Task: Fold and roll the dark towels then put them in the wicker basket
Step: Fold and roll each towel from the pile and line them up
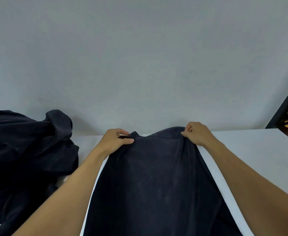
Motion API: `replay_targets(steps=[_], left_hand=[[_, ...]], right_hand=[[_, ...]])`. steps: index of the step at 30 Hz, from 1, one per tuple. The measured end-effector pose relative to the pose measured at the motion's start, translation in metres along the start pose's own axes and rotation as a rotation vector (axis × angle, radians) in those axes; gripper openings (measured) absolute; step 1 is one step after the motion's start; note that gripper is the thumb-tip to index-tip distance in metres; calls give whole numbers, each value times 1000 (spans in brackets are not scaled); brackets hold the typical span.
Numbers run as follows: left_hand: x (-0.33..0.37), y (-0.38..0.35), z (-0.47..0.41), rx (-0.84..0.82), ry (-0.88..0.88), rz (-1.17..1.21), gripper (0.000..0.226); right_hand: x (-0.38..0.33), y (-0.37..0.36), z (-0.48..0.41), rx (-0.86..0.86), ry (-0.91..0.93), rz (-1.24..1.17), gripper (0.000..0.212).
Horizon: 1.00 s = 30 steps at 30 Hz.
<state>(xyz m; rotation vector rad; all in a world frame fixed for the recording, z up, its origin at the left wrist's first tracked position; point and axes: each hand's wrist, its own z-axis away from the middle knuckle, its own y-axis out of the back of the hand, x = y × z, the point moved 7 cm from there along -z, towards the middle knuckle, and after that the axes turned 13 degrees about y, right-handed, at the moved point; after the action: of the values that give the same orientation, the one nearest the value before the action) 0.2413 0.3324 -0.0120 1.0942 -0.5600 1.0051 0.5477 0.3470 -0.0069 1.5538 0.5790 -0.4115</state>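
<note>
Dark towel (157, 184), one laid out by itself, fills the view from the centre down to 6 o'clock. It lies lengthwise on the white table (252, 150), running from the person's body toward the far edge. The cloth is navy to near-black with a soft matt nap, mostly flat, with long shallow creases fanning down from its two far corners.

Two bare hands hold those corners. The left hand (113, 142), at about 7 o'clock of centre, pinches the far left corner between thumb and curled fingers, and a small peak of fabric stands up just past the thumb. The right hand (197, 133), at about 4 o'clock, grips the far right corner with its fingers curled over the bunched edge. The strip of cloth between the hands bulges up slightly.

At 8 o'clock sits one heap of dark cloth (20, 150), crumpled and deeply folded, in the same colour. It is probably more towels, but how many are in it cannot be told. It lies just beside the left forearm.

A plain grey wall (139, 57) takes up the upper half. One black frame (283, 106) slants in at 3 o'clock.
</note>
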Motion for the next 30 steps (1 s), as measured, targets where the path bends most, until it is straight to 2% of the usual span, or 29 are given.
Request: replay_targets(steps=[2, 5, 8, 10, 12, 13, 16, 18, 19, 22, 24, 27, 30], left_hand=[[-2, 5, 2, 37, 3, -17, 16], [-9, 28, 4, 137, 48, 41, 23], [-15, 58, 10, 342, 47, 74, 20], [-14, 75, 22, 487, 24, 14, 13], [-13, 84, 37, 562, 6, -86, 26], [-14, 86, 45, 574, -17, -137, 33], [-36, 77, 85, 519, -45, -203, 34], [-69, 64, 115, 415, 50, -209, 31], [-85, 58, 130, 361, 100, -217, 30], [-117, 51, 170, 290, 129, -151, 25], [-130, 50, 199, 280, 89, -93, 26], [-147, 43, 238, 239, 2, -43, 29], [-165, 29, 260, 189, 5, -3, 30]], right_hand=[[-5, -1, -1, -5, 18, -25, 19], [-9, 7, 3, 146, 30, -121, 16], [-4, 18, 10, 284, -22, -258, 13], [-1, 23, 16, 278, -71, -298, 23], [-2, 26, 26, 209, -94, -226, 34], [-3, 28, 36, 167, -92, -184, 33], [-3, 23, 88, -48, -122, -203, 18], [-6, 15, 130, -223, -121, -174, 19], [-8, 13, 148, -256, -109, -179, 21], [-22, 11, 192, -200, -58, -273, 24], [-31, 12, 219, -148, -25, -261, 25], [-30, 8, 252, -170, -32, -198, 21], [-26, 7, 274, -178, -111, -164, 41]])
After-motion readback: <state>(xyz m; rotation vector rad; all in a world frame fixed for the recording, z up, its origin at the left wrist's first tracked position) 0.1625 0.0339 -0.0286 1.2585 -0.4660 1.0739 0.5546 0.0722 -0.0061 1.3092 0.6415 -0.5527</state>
